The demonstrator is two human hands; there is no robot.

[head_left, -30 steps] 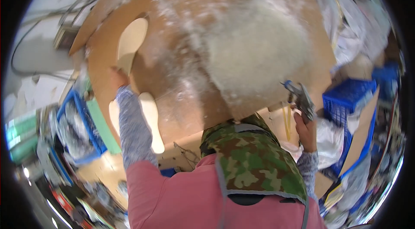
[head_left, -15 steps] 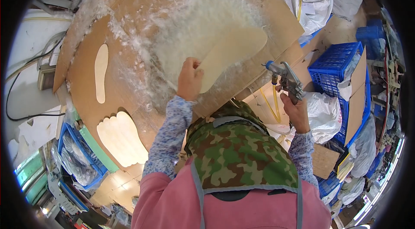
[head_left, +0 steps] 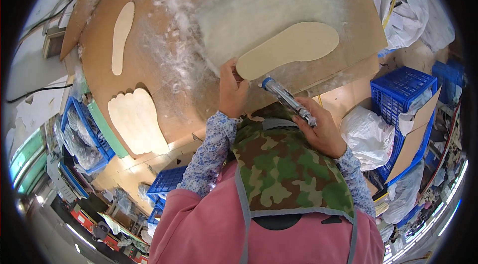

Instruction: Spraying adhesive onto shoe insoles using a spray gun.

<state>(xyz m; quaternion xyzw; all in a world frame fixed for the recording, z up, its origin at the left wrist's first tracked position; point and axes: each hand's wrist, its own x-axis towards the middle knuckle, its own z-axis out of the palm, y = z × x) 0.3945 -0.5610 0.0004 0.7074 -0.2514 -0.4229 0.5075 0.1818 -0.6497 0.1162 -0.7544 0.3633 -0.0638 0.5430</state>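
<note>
Since the earlier frame, the right hand (head_left: 322, 132) has brought the spray gun (head_left: 289, 100) beside the insole (head_left: 289, 49). Its fingers wrap the gun. Left hand (head_left: 232, 92) fingers pinch the insole's heel against the cardboard sheet (head_left: 164, 89).

shoe-making workshop, glue-crusted cardboard bench (head_left: 164, 99), cut insoles (head_left: 289, 49), blue plastic crates (head_left: 404, 89), bagged stock (head_left: 368, 134)

I see a pink garment (head_left: 209, 229) on my body. Above the pink garment lies a camouflage cloth (head_left: 289, 174) with grey edging. On both sides of the camouflage cloth are blue flowered sleeves (head_left: 209, 152).
</note>
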